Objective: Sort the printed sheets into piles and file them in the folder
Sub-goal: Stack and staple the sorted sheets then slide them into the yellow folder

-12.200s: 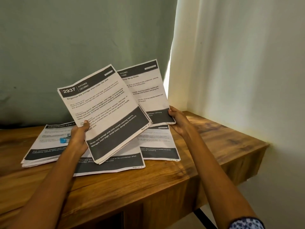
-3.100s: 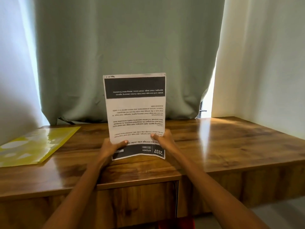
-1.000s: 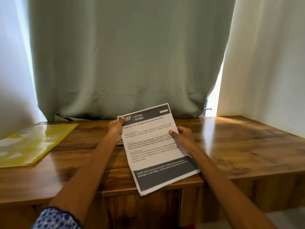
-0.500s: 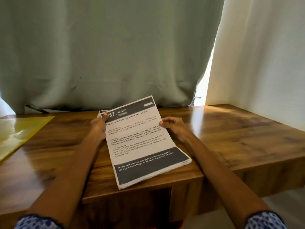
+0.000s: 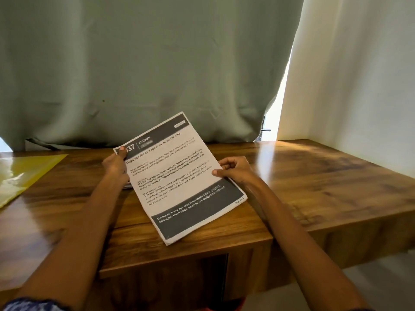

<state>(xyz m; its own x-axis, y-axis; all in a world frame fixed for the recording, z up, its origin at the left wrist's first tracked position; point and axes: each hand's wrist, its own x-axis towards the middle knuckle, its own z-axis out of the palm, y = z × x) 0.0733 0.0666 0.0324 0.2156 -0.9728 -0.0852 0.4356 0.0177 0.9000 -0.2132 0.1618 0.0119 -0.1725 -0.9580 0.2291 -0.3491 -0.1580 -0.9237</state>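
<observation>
Holding a stack of white printed sheets with dark grey header and footer bands [image 5: 179, 176], both hands grip it by its sides over a glossy brown wooden desk [image 5: 314, 187]. Left hand [image 5: 115, 164] pinches the top-left corner; right hand [image 5: 235, 170] curls round the right edge. A yellow plastic folder [image 5: 24, 173] lies flat, well apart at far left. A grey-green curtain [image 5: 146, 63] hangs behind.

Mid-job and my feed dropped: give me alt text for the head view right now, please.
Both hands hold a stack of printed sheets tilted above a wooden desk, the left hand gripping the top-left corner, the right hand pinching the right edge. The top page is headed "KITCHEN". A yellow folder lies at the desk's far left, before a green curtain.
</observation>
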